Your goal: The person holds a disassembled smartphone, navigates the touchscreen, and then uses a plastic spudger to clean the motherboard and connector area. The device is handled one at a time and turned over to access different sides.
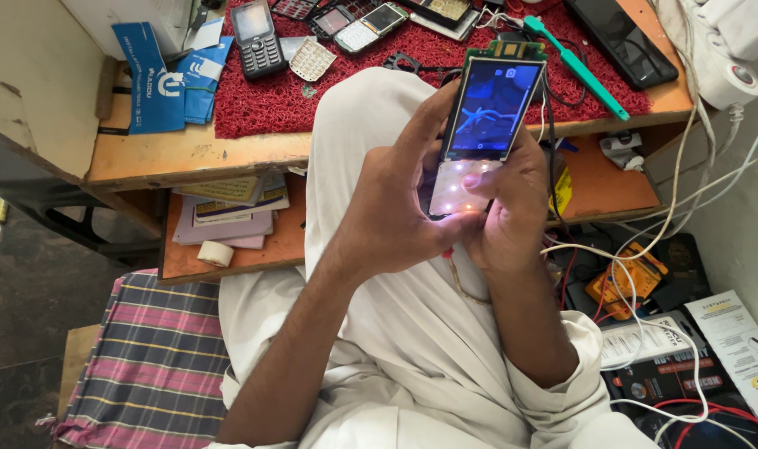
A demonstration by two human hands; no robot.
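Both hands hold a bare mobile phone board [481, 133] with no casing, its screen lit blue and its white keypad membrane glowing with small lights. My left hand [396, 199] grips its left edge, fingers reaching up beside the screen. My right hand [508, 208] cups the lower right, its thumb pressing on the lit keypad. The phone is held above my raised knee, which is covered in white cloth [354, 125].
A red mat [263, 100] on a wooden desk [188, 154] carries several keypad phones [254, 37], a loose keypad, a black tablet [620, 37] and a green-handled tool [578, 66]. Books and a tape roll [215, 254] lie on the shelf below. White cables, an orange multimeter [628, 283] and boxes crowd the right.
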